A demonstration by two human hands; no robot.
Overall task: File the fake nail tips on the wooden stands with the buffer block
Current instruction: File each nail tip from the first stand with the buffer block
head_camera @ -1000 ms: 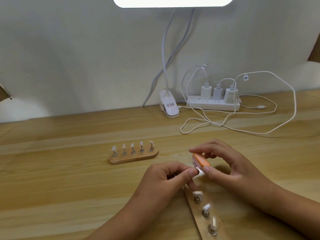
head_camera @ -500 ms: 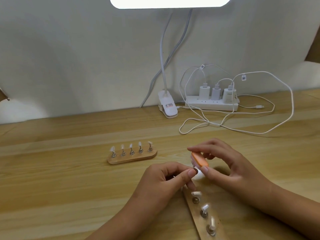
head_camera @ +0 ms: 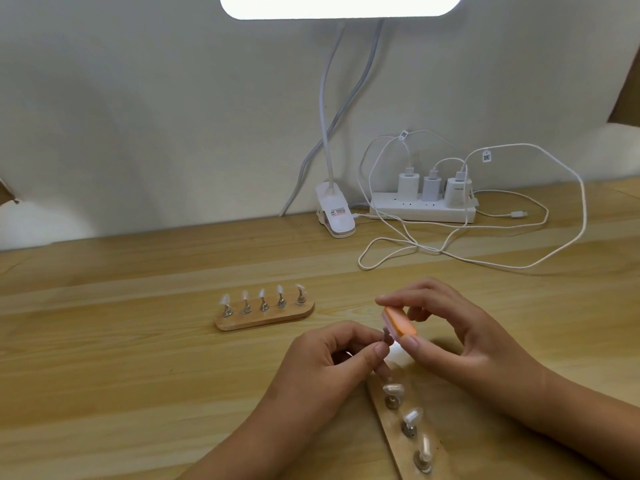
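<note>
Thumb and forefinger of the right hand clamp an orange buffer block end to end, its long face tilted against a fake nail tip. The left hand steadies that tip, thumb and forefinger closed on its small peg, which largely hides the tip. The two-handed hold appears meant to stop the tiny, springy piece wobbling under the abrasive.

The block is a slim, round-ended slab, orange on top with a paler layer along its side. Just below the fingers runs a pale wooden stand carrying three more translucent tips on metal pegs, within easy reach. Left of the fingers, well apart, a second stand holds five upright tips. Far beyond, a lamp clip, a white power strip and looped cables lie on the wood-grain table.
</note>
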